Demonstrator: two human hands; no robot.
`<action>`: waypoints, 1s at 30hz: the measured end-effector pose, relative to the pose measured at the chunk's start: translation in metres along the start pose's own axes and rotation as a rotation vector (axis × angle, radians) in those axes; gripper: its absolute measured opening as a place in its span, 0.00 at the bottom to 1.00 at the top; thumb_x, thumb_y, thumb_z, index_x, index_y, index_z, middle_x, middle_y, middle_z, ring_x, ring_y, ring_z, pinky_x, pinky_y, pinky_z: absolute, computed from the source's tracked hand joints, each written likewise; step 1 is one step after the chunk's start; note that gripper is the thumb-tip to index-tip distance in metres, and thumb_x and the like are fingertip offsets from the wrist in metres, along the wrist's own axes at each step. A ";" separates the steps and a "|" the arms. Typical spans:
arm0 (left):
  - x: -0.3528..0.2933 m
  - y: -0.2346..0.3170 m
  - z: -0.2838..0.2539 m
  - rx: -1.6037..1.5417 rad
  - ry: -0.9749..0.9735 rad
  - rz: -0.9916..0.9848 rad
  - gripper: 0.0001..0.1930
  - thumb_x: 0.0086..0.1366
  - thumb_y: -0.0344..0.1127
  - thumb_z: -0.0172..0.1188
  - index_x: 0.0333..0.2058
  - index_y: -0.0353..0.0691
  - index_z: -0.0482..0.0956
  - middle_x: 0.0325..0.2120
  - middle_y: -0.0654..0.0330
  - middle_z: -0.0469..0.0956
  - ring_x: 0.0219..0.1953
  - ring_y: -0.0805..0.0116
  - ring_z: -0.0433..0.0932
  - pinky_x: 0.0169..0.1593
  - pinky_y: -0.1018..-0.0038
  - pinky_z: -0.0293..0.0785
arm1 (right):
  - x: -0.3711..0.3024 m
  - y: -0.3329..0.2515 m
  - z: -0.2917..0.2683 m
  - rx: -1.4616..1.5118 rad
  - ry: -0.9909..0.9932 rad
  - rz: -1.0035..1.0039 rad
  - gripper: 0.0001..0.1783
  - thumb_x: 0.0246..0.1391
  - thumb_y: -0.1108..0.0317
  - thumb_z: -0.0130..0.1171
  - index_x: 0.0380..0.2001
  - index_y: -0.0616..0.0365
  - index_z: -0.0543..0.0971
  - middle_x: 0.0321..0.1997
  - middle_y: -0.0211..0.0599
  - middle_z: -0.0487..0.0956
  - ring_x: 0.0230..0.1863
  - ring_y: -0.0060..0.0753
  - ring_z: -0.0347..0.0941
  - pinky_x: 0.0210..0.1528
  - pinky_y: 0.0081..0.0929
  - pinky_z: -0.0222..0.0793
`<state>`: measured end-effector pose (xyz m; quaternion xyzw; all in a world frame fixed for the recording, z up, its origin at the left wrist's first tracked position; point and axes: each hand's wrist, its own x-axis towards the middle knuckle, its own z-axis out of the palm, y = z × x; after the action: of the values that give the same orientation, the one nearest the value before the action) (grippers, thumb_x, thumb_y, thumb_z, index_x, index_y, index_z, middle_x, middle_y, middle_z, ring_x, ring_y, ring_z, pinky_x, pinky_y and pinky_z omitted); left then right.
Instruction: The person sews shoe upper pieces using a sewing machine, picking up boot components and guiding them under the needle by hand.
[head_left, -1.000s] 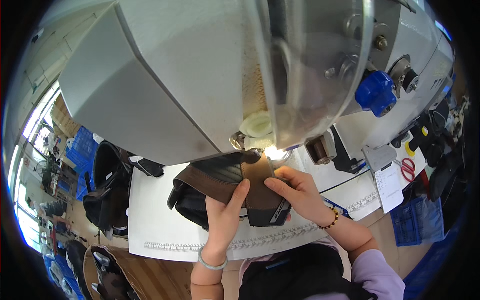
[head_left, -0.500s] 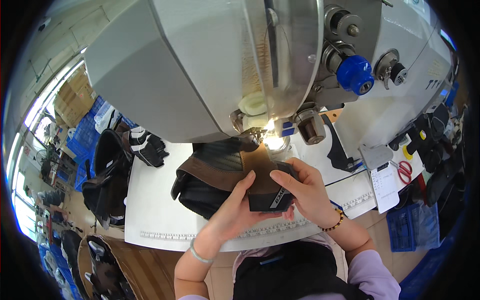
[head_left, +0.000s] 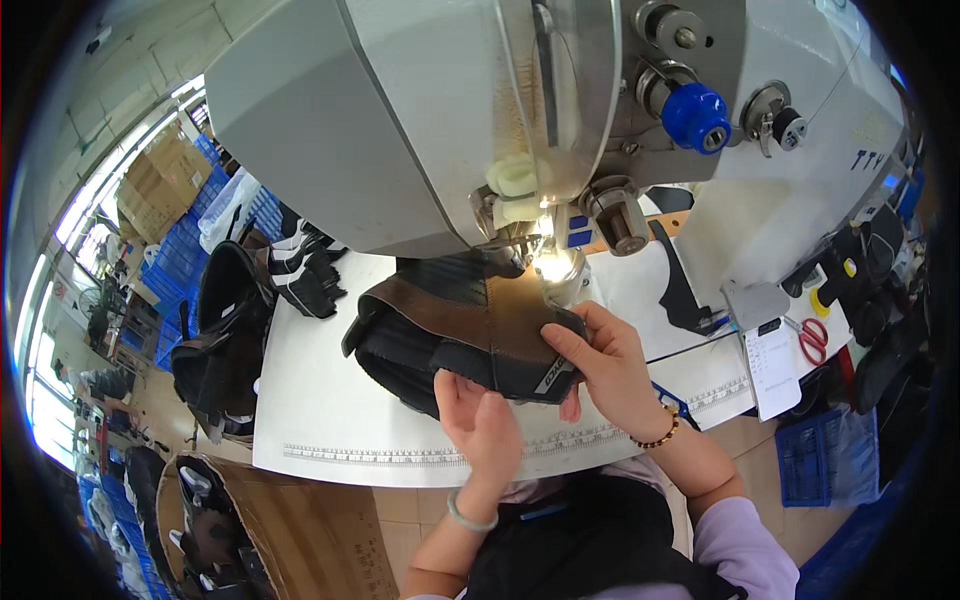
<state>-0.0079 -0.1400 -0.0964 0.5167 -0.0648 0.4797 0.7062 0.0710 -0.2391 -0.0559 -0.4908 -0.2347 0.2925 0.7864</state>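
A brown and black shoe upper (head_left: pixel 430 318) with a stitched seam and a pale label near its right end lies under the head of a sewing machine (head_left: pixel 400 130). Its far edge reaches the lit needle area, where the needle itself is hard to make out. My right hand (head_left: pixel 607 375) grips the right end, thumb on top and fingers partly hidden beneath. At the near black edge, my left hand (head_left: pixel 478 430) is closed with its fingers curled against the material; some of its fingertips are hidden.
The white table (head_left: pixel 350 430) carries a printed ruler along its front edge. Red scissors (head_left: pixel 812 340) and a paper sheet (head_left: pixel 770 370) lie at right. More uppers (head_left: pixel 215 340) are piled at left. A cardboard box (head_left: pixel 300 520) and a blue crate (head_left: pixel 805 460) stand below the table.
My left thumb has come off the top of the upper, and that hand has shifted right and lower to the near edge. The upper's near side has tipped slightly; my right hand keeps its grip.
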 end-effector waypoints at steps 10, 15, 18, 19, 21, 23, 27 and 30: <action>0.043 0.022 -0.004 0.073 0.054 -0.413 0.11 0.58 0.30 0.59 0.38 0.30 0.74 0.32 0.62 0.76 0.33 0.76 0.73 0.39 0.81 0.68 | -0.001 0.007 -0.014 -0.078 -0.078 -0.031 0.15 0.57 0.64 0.52 0.39 0.67 0.66 0.19 0.38 0.74 0.08 0.27 0.69 0.08 0.19 0.64; 0.050 0.032 0.003 0.153 0.081 -0.510 0.09 0.57 0.28 0.59 0.36 0.30 0.75 0.32 0.62 0.76 0.35 0.76 0.73 0.40 0.81 0.67 | 0.004 0.020 -0.035 -0.597 0.146 -0.479 0.16 0.54 0.67 0.54 0.44 0.62 0.68 0.27 0.38 0.75 0.22 0.33 0.75 0.16 0.21 0.67; 0.051 0.032 0.005 0.052 0.095 -0.613 0.09 0.57 0.27 0.58 0.36 0.30 0.74 0.31 0.61 0.76 0.35 0.74 0.74 0.37 0.80 0.70 | 0.008 0.017 -0.044 -1.155 0.123 -1.028 0.15 0.50 0.69 0.56 0.43 0.57 0.72 0.33 0.35 0.74 0.29 0.33 0.73 0.22 0.19 0.66; 0.052 0.032 0.005 0.010 0.065 -0.646 0.09 0.57 0.26 0.58 0.37 0.30 0.73 0.31 0.59 0.76 0.33 0.72 0.76 0.34 0.78 0.73 | 0.007 0.013 -0.045 -1.148 -0.046 -1.065 0.15 0.47 0.71 0.57 0.41 0.55 0.75 0.35 0.32 0.73 0.31 0.31 0.71 0.25 0.17 0.65; 0.058 0.038 -0.003 0.046 0.005 -0.721 0.10 0.57 0.26 0.57 0.37 0.30 0.73 0.30 0.58 0.76 0.30 0.70 0.77 0.28 0.77 0.75 | 0.005 0.000 -0.048 -1.446 -0.245 -1.298 0.15 0.42 0.72 0.58 0.38 0.57 0.77 0.35 0.29 0.70 0.26 0.25 0.66 0.27 0.15 0.64; 0.059 0.038 -0.007 0.056 -0.075 -0.772 0.10 0.57 0.25 0.57 0.38 0.29 0.72 0.30 0.56 0.76 0.27 0.68 0.78 0.22 0.75 0.76 | 0.006 -0.007 -0.043 -1.565 -0.253 -1.435 0.17 0.39 0.73 0.58 0.38 0.59 0.77 0.34 0.27 0.69 0.25 0.20 0.64 0.26 0.15 0.64; 0.059 0.032 -0.009 0.044 -0.069 -0.739 0.11 0.57 0.25 0.57 0.39 0.29 0.71 0.29 0.55 0.76 0.22 0.67 0.77 0.14 0.75 0.72 | 0.009 -0.014 -0.040 -1.495 -0.272 -1.443 0.18 0.40 0.73 0.57 0.40 0.61 0.76 0.34 0.27 0.70 0.24 0.17 0.65 0.25 0.14 0.63; 0.058 0.028 -0.009 0.043 -0.047 -0.732 0.10 0.57 0.25 0.56 0.39 0.29 0.71 0.29 0.56 0.76 0.22 0.68 0.77 0.15 0.75 0.73 | 0.014 -0.012 -0.044 -1.456 -0.314 -1.401 0.18 0.40 0.74 0.58 0.40 0.61 0.76 0.33 0.26 0.69 0.23 0.16 0.65 0.24 0.13 0.62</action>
<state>-0.0018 -0.0973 -0.0480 0.5313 0.1183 0.1847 0.8183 0.1121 -0.2613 -0.0619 -0.5581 -0.6902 -0.3857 0.2519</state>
